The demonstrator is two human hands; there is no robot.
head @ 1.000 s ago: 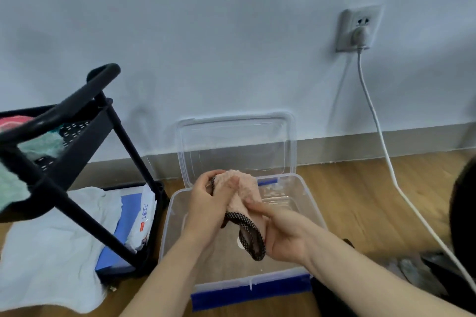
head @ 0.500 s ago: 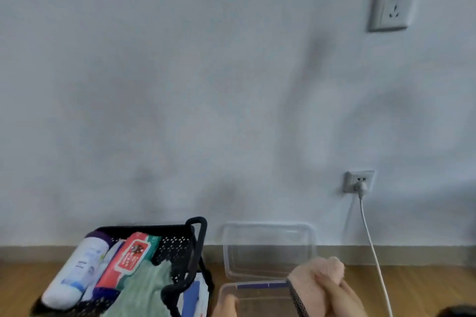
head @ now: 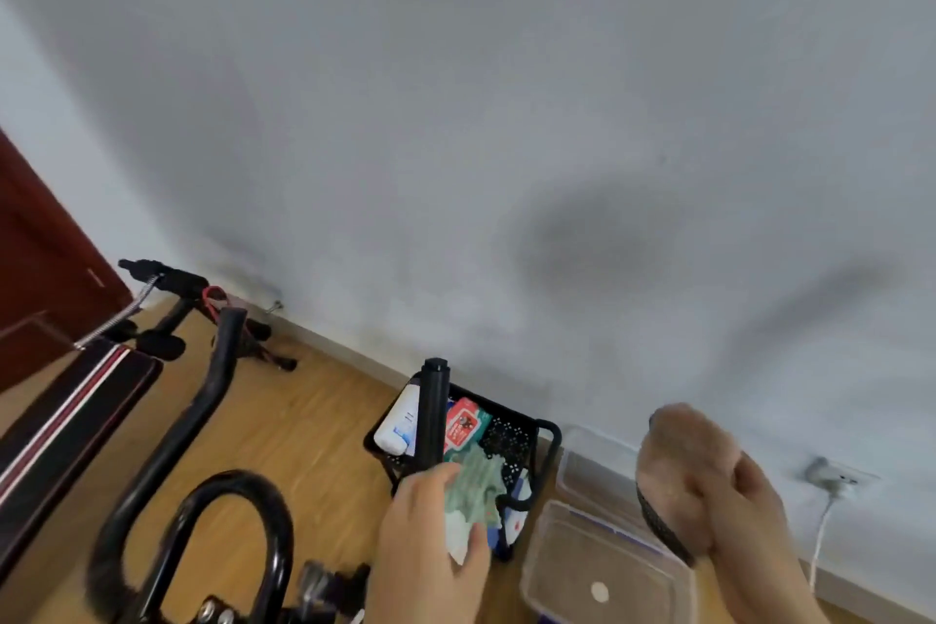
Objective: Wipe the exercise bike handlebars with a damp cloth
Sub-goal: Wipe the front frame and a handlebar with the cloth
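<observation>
Head view, tilted and motion-blurred: the right hand [head: 744, 512] is closed round a bunched pink cloth [head: 678, 461] with a dark mesh edge, held up above an open clear plastic box [head: 608, 568] on the wooden floor [head: 304, 410]. The left hand [head: 430, 537] sits at the lower end of an upright black bar [head: 434, 416] of the bike's handlebars [head: 218, 370]; I cannot tell whether it grips the bar. Behind that bar, a black cart basket [head: 547, 436] holds a white bottle [head: 397, 426], a red wipes pack [head: 463, 423] and a green cloth [head: 481, 476].
</observation>
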